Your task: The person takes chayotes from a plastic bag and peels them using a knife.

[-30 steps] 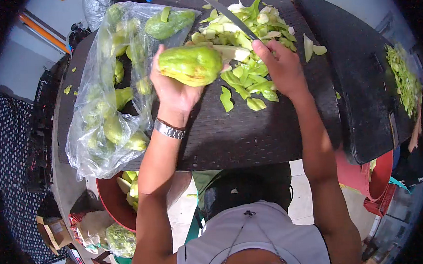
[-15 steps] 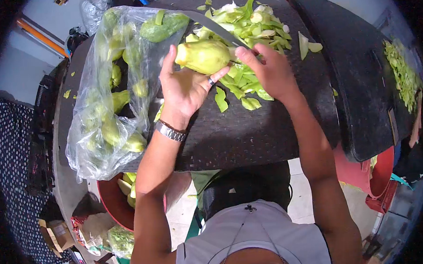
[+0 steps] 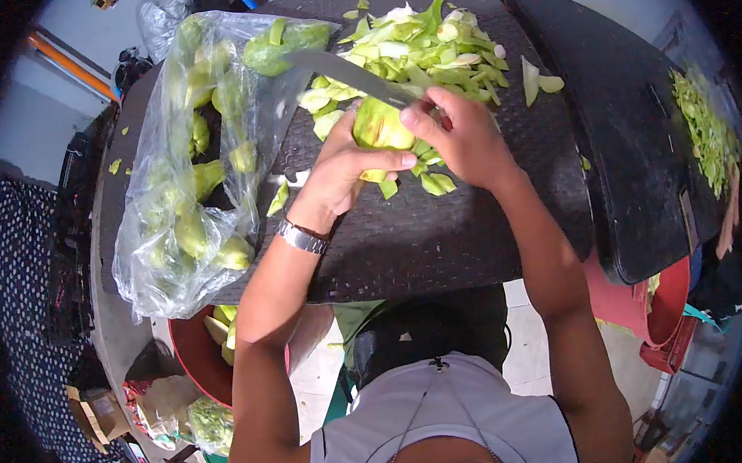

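Note:
My left hand (image 3: 343, 168) is wrapped around a pale green, peeled-looking chayote (image 3: 376, 124), thumb across its near side. In my right hand (image 3: 458, 132) is a knife (image 3: 356, 76), its broad blade pointing up and left above the chayote. The handle is mostly hidden by my fingers. Beyond and beneath both hands lies a heap of green peelings (image 3: 454, 50) on the dark table (image 3: 421, 246). A darker green chayote (image 3: 284, 46) rests by the top of the plastic bag, near the knife's tip.
A clear plastic bag (image 3: 160, 232) holding several chayotes covers the table's left side. A second dark board (image 3: 632, 137) stands at right, with more green shreds (image 3: 706, 130) past it. Below the table are a red tub (image 3: 196, 359) with pale pieces at left and another red container (image 3: 668, 309) at right.
The chayote has turned from lying sideways to a more end-on pose and shifted right. My left hand went from open-palmed beneath it to gripping around it. The knife moved left and down.

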Motion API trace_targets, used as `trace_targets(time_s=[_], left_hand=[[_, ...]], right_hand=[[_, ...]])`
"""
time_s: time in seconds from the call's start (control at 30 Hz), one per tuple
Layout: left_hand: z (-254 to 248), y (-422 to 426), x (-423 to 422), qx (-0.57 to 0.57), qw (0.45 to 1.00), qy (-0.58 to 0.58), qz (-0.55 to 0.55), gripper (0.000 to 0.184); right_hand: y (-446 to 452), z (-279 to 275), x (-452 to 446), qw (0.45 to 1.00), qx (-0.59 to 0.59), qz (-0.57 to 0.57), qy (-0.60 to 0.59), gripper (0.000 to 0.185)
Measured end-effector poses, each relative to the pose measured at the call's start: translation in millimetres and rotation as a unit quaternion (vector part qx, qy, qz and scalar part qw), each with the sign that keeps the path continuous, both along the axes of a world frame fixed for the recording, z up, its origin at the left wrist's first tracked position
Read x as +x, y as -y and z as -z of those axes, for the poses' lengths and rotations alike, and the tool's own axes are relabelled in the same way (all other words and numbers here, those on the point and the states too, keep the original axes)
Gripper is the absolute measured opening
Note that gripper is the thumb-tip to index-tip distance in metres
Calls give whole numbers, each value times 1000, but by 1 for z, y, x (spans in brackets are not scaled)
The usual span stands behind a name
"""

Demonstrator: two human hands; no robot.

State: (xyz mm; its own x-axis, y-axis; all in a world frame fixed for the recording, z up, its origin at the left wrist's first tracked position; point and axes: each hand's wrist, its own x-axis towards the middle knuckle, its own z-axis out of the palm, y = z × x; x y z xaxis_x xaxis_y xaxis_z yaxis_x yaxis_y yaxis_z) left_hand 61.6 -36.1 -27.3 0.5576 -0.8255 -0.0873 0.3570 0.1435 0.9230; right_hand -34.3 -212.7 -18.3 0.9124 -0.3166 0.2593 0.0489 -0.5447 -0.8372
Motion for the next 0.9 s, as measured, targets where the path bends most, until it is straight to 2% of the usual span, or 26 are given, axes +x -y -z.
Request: trace_targets(time_s=[0.03, 0.17, 0.2, 0.3, 0.33, 0.43, 0.5, 0.53, 0.63, 0.67, 0.7, 0.73, 0.9], left_hand=[[1, -1, 2, -10, 999, 37, -5, 62], [19, -8, 14, -24, 998, 58, -29, 85], [26, -8, 9, -76, 991, 92, -56, 91], [30, -4, 13, -106, 993, 54, -25, 86], [33, 0, 10, -105, 990, 63, -75, 75], [18, 6, 8, -73, 982, 145, -96, 84], [15, -3, 14, -68, 950, 292, -82, 87], [14, -7, 16, -66, 926, 363, -74, 88], [8, -8, 10, -32, 915, 395, -72, 94], [-1, -12, 6, 33, 908, 414, -63, 92], [-3, -7, 3, -10, 919, 392, -49, 99], [-4, -4, -2, -8, 928, 370, -53, 98], [3, -6, 15, 9, 940, 339, -47, 87]], right_hand=[[-2, -2, -1, 1000, -29, -3, 8, 57], [-3, -5, -10, 982, -168, -12, 84, 60], [-2, -4, -11, 972, -207, -13, 114, 62], [0, -4, -16, 966, -221, -32, 131, 62], [-1, -4, -17, 965, -225, -34, 132, 62], [-3, -4, -17, 960, -241, -34, 141, 61], [-2, -3, -16, 954, -259, -28, 149, 59], [0, -2, -15, 959, -248, -23, 134, 58], [28, 5, -6, 969, -223, 7, 103, 53], [45, 11, 0, 969, -221, 24, 105, 51], [50, 8, 1, 969, -219, 40, 107, 51], [53, 5, -3, 976, -203, 35, 64, 49], [39, -5, -6, 996, -84, 26, 19, 56]])
